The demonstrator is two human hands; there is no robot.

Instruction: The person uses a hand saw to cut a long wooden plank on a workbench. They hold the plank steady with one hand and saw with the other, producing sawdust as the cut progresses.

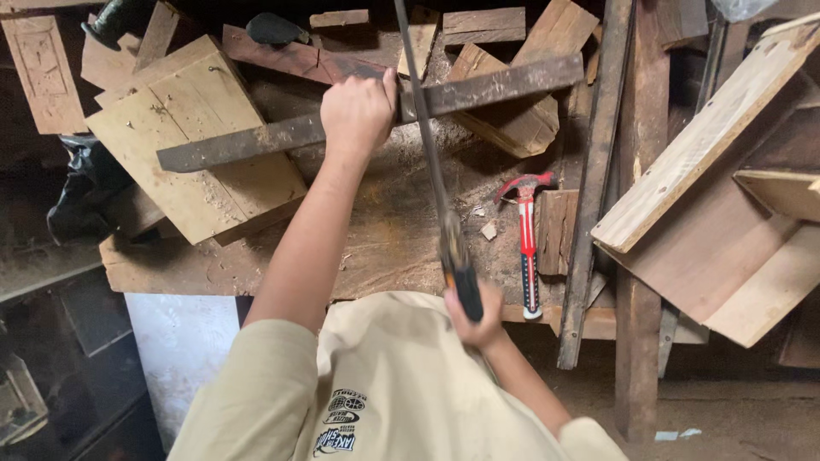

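Saw [431, 162] runs long and thin from our right hand [478, 312] up past the top edge of view, its blade crossing a dark flat wooden bar [504, 85]. Right fingers closed around the black and orange handle, low near our chest. Left hand [357, 111] clamps down on the same bar just left of the blade, fingers curled over its far edge.

Bar lies at a slant across the worktop [384, 230], its left end resting over a pale board [188, 145], its right end over a stack of wood offcuts [512, 124].

Red claw hammer [528, 248] lies just right of the saw handle, head away from us, apart from both hands. A dark plank [594, 188] leans beside it, and pale boards [709, 145] crowd the right side.

Open room: a bare sawdust patch of worktop between our left forearm and the hammer. Near edge of worktop sits just ahead of our beige shirt [401, 384]. Scrap wood hems the far edge.
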